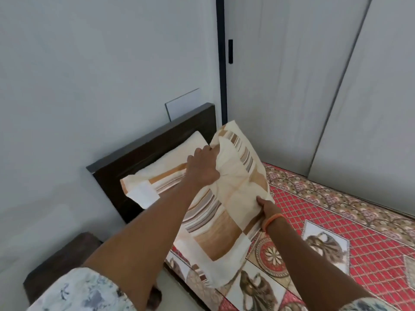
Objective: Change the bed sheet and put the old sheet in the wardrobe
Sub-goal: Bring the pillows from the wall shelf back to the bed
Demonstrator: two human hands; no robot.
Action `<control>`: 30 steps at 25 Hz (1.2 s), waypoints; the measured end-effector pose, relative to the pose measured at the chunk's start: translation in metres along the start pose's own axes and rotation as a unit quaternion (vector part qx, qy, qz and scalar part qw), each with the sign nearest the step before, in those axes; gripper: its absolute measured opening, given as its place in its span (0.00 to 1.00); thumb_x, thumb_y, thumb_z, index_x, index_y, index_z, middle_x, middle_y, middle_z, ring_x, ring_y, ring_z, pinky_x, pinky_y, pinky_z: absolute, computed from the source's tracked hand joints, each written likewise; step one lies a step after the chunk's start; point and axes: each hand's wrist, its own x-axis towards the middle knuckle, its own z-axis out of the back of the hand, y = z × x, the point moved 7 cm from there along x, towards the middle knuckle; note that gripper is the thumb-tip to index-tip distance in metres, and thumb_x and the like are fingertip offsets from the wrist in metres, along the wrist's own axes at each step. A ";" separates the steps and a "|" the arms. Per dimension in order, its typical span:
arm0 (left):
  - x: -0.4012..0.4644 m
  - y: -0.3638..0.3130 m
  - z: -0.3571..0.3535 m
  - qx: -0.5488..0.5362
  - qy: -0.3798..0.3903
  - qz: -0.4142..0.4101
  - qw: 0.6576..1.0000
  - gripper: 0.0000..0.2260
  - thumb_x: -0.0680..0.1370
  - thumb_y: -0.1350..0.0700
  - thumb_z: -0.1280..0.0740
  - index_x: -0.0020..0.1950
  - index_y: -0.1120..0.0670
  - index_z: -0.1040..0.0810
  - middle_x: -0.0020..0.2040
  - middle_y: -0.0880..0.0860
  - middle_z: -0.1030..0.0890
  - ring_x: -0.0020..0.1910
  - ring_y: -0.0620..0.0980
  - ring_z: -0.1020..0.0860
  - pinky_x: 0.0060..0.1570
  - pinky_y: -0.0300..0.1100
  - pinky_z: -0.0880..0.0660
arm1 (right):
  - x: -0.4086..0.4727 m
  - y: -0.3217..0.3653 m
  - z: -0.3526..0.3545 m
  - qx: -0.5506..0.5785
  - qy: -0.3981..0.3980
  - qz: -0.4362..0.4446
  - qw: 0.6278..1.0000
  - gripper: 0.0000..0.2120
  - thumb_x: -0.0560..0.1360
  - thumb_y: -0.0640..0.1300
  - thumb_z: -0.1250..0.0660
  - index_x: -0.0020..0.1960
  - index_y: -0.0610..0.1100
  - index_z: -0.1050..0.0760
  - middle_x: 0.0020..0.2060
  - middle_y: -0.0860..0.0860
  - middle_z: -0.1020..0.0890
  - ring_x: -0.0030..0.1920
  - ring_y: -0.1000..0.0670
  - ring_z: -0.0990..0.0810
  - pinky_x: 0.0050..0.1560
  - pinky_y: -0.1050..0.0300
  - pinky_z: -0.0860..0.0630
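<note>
Wardrobe [292, 86]: far right, its sliding doors appear closed; no sheet is seen going in.
Bed sheet [336, 221]: red patterned, spread flat over the mattress at right; whether it is the old or the fresh one I cannot tell.
Held pillow [229, 198]: lifted above the near left part of the bed.
Second pillow [166, 171]: lying against the headboard [143, 140], far left.
Left hand [202, 169]: closed on the held pillow's upper edge.
Right hand [267, 207]: pinching its right edge.
Progress: likely pillow handling; sheet storage remains.
</note>
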 end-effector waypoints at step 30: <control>0.262 0.389 -0.323 0.026 0.202 0.203 0.958 0.31 0.75 0.33 0.39 0.67 0.56 0.31 0.64 0.56 0.27 0.62 0.58 0.28 0.60 0.53 0.32 | 0.330 -0.159 -0.266 -0.114 -0.001 -0.167 0.979 0.25 0.73 0.62 0.32 0.59 0.44 0.30 0.56 0.48 0.23 0.58 0.43 0.26 0.62 0.44 0.29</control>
